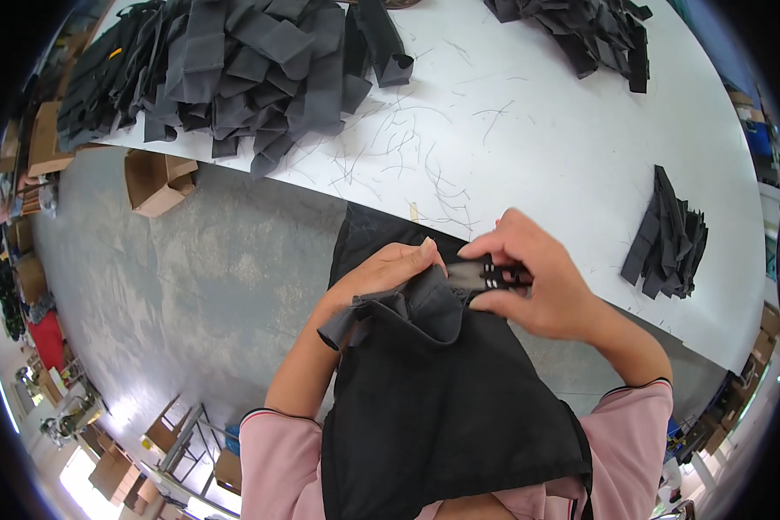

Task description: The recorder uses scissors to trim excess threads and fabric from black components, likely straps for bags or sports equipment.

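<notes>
My left hand (388, 265) is closed on a dark grey fabric strip (433, 305), which folds over below the fingers, one end sticking out to the left. From the right, my right hand (542, 282) grips a pair of thread snips (472, 276), with thumb and forefinger on either side. The metal blades point left, up against the cloth by my left fingers. Whether the blades touch a thread is too small to tell. Both hands are above a black apron (442, 407), just off the table's near edge.
The white table (537, 147) carries a big heap of grey fabric strips (260, 74) at far left, a dark pile (589, 35) at far right and a small stack (667, 243) at right. Loose thread scraps (399, 130) lie between. An open cardboard box (159, 184) stands on the floor.
</notes>
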`<state>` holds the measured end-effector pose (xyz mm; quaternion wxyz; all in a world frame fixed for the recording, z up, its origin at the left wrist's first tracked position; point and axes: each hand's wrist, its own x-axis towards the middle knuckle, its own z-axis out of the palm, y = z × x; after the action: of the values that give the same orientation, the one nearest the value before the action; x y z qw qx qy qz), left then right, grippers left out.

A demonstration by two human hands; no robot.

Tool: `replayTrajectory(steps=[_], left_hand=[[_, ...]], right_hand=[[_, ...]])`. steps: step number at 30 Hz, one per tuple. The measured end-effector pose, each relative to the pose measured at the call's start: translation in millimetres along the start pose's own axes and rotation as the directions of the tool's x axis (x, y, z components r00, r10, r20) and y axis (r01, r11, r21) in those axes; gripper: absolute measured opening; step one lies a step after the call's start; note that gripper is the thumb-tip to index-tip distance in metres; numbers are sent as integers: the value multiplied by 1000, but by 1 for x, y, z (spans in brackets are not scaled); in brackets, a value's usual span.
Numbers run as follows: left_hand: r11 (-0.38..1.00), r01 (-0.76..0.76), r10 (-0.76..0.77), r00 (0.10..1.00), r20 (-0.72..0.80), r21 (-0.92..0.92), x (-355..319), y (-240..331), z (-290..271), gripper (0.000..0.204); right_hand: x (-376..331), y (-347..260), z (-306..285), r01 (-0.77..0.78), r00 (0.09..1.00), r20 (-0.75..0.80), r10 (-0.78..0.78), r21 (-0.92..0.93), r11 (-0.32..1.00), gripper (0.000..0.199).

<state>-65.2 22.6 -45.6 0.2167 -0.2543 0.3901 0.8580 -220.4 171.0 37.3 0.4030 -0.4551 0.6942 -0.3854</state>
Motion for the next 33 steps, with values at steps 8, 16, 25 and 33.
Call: replayTrajectory(steps=[8,16,25,33], left_hand=[[885,-230,369,877,-308,406,8,1,22,27],[944,-276,316,915,-252,181,15,-4,24,38],[987,-71,45,983,-178,-141,16,9,10,47],[978,-205,203,927,-314,26,13,2,20,48]], right_hand=[[-22,35,36,183,967,-88,-241,-418,890,19],[-2,54,26,103,923,-326,-204,-301,948,12],[10,67,27,-6,973,-230,1,-19,1000,14],[9,58,30,51,964,-246,-99,-196,979,17]])
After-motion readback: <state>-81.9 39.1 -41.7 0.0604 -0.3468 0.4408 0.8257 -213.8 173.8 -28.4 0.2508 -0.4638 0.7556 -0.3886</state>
